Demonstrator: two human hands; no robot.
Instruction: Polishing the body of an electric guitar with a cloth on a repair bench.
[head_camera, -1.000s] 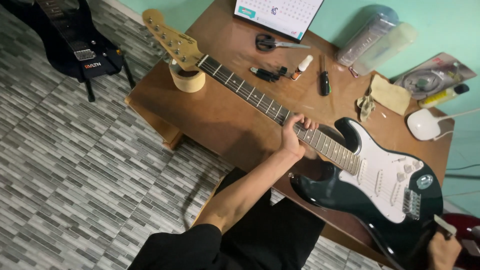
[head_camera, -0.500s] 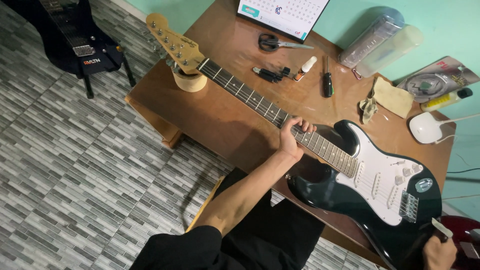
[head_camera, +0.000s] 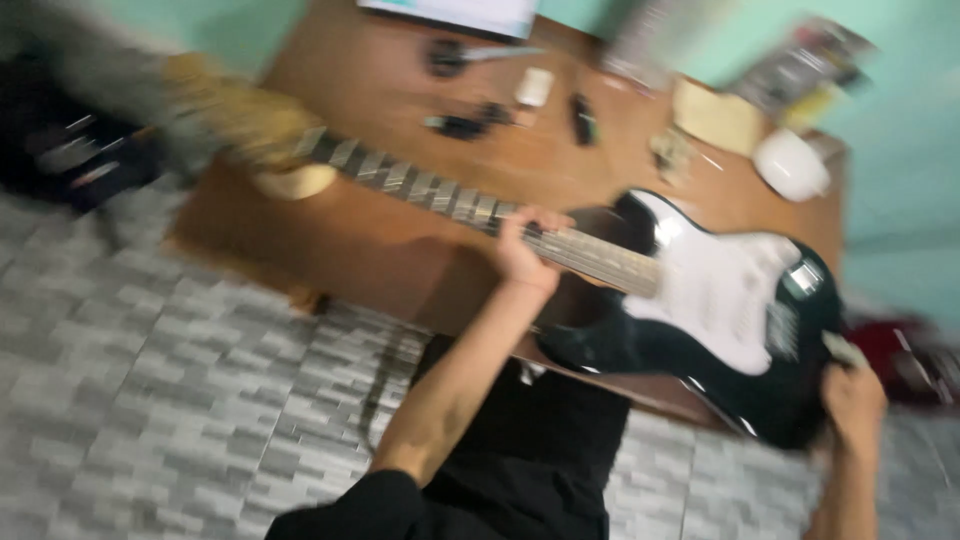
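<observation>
A black electric guitar (head_camera: 700, 300) with a white pickguard lies across a brown wooden table (head_camera: 380, 240), its pale headstock (head_camera: 235, 115) pointing far left. My left hand (head_camera: 525, 245) is wrapped around the guitar's neck near the body. My right hand (head_camera: 852, 385) grips the lower end of the black body, with a small pale object at its fingertips that is too blurred to name. The whole picture is smeared by motion.
A roll of tape (head_camera: 295, 180) sits under the neck near the headstock. Scissors (head_camera: 450, 55), small dark tools (head_camera: 460, 125), a yellowish cloth (head_camera: 715, 115) and a white rounded object (head_camera: 790, 165) lie on the tabletop. Another dark guitar (head_camera: 70, 150) stands on the grey tiled floor at left.
The view has swung and blurred, and the guitar now sits flatter across the picture. My right hand shows fully at the body's end. My left hand stays on the neck.
</observation>
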